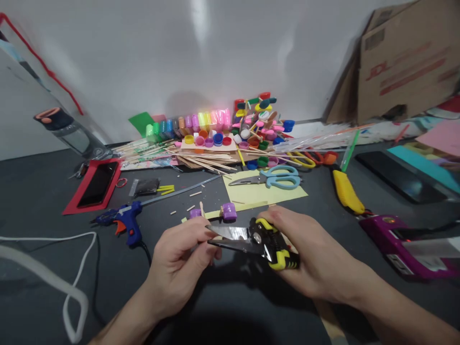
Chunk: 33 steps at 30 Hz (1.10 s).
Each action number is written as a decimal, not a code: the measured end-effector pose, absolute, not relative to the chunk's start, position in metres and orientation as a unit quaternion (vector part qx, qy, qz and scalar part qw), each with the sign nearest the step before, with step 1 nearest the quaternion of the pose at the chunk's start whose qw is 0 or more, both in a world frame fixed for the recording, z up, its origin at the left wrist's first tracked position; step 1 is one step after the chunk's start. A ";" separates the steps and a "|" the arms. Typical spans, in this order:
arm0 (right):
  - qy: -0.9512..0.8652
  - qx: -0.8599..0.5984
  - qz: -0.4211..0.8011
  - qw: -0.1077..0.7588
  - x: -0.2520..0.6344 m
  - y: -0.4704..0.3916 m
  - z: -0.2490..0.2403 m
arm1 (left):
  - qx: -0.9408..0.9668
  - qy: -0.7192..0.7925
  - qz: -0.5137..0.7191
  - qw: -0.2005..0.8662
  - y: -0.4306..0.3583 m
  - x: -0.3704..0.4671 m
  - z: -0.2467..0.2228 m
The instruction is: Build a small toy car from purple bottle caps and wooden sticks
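Observation:
My right hand [302, 249] is wrapped around the yellow-and-black handles of a pair of snips [257, 239]. The blades are parted and point left, with their tips at the fingers of my left hand [183, 263]. Thumb and forefinger of my left hand are pinched together; whatever they grip is too small or hidden to make out. Just beyond the hands lie two purple caps, the right one [229, 211] and the left one [195, 213], along a pale yellow strip [212, 215]. A short wooden stick stands up by the left cap.
A blue hot glue gun [131, 223] with a cord lies left. Light blue scissors [280, 177] rest on yellow paper [237, 191]. Behind are wooden sticks [212, 158], colourful caps and paint pots. A phone [98, 184], bottle [72, 132], yellow cutter [348, 191] and cardboard [406, 62] surround the area.

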State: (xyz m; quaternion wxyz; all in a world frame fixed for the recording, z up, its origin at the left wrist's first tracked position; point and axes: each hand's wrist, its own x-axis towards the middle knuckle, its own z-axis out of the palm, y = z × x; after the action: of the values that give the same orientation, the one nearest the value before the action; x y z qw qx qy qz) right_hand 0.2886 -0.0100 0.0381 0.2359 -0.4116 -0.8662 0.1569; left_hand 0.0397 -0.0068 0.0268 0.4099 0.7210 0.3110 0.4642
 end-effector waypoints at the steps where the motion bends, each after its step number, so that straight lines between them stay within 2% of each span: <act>1: -0.868 -0.410 0.154 0.234 0.289 -0.010 0.038 | 0.727 0.310 0.460 0.405 -0.007 0.039 0.027; 8: -0.883 -0.396 0.088 0.237 0.290 -0.011 0.039 | 0.738 0.310 0.442 0.405 -0.007 0.038 0.028; 16: -0.872 -0.412 0.126 0.231 0.287 -0.012 0.036 | 0.694 0.345 0.462 0.430 -0.009 0.040 0.030; 23: -0.872 -0.422 0.053 0.244 0.288 -0.009 0.026 | 0.500 0.361 0.560 0.553 -0.006 0.047 0.030; 28: -0.855 -0.436 0.119 0.253 0.286 -0.009 0.028 | 0.461 0.352 0.555 0.596 -0.006 0.049 0.031; 33: -0.844 -0.448 0.153 0.252 0.287 -0.008 0.029 | 0.475 0.358 0.568 0.568 -0.008 0.051 0.035</act>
State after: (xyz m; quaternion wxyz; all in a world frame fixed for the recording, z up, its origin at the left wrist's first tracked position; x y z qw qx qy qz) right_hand 0.2866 -0.0084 0.0293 0.2524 -0.4477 -0.8441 0.1526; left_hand 0.0508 -0.0079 0.0354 0.5682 0.4751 0.3584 0.5683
